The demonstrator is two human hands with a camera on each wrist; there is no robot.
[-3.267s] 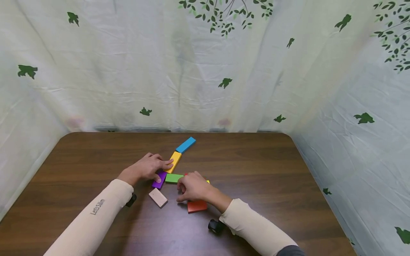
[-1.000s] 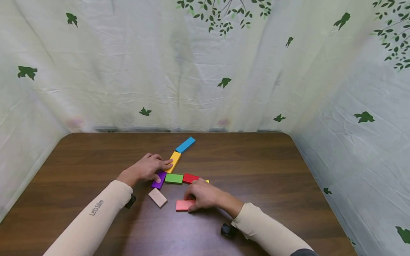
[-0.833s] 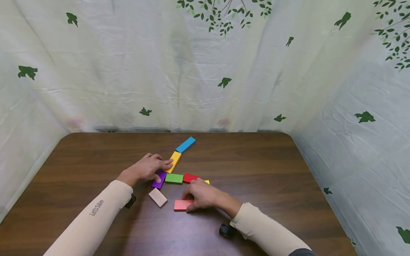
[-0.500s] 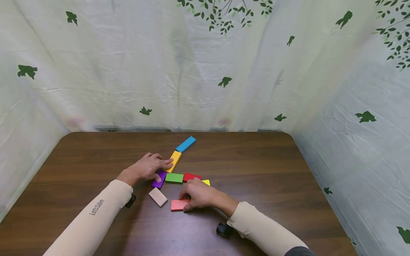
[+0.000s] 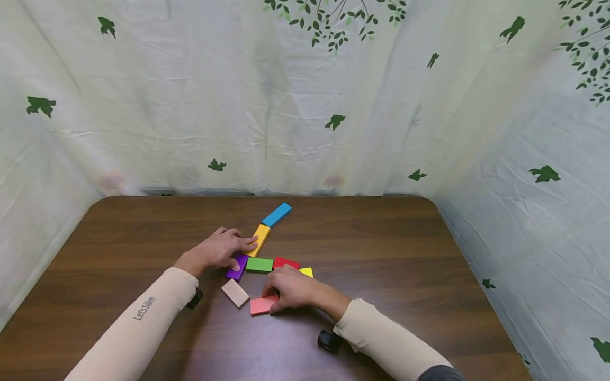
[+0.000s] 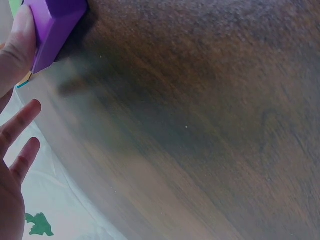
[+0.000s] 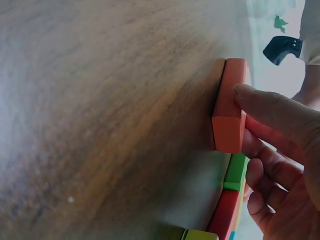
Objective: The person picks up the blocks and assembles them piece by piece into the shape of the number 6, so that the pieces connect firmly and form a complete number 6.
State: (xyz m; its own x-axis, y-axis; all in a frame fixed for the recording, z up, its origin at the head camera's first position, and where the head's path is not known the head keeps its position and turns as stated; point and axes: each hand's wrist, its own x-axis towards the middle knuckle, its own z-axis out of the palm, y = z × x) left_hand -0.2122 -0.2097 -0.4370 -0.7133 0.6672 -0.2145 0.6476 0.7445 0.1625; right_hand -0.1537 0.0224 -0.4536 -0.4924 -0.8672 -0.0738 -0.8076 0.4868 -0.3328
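My right hand (image 5: 292,288) pinches a coral-red wooden block (image 5: 262,305) between thumb and fingers; the block lies flat, its right part hidden. In the right wrist view, the thumb lies on the coral-red block's (image 7: 233,100) edge. Its left end is at or very near the lower right corner of a pale pinkish block (image 5: 235,293). My left hand (image 5: 216,250) rests on two blocks: the thumb on a purple block (image 5: 236,268), the fingertips on an orange-yellow block (image 5: 260,239). The left wrist view shows the thumb against the purple block's (image 6: 52,30) side.
A blue block (image 5: 277,215) meets the orange-yellow block's far end. To the right of the purple block runs a row of green (image 5: 259,265), red (image 5: 286,262) and yellow (image 5: 307,272) blocks, partly behind my right hand. The brown table (image 5: 381,254) has curtains (image 5: 190,106) around it.
My right hand has slid the coral-red block left, up to the pale pinkish block, and the block has tilted slightly. More of the yellow block shows now. My left hand stays put.
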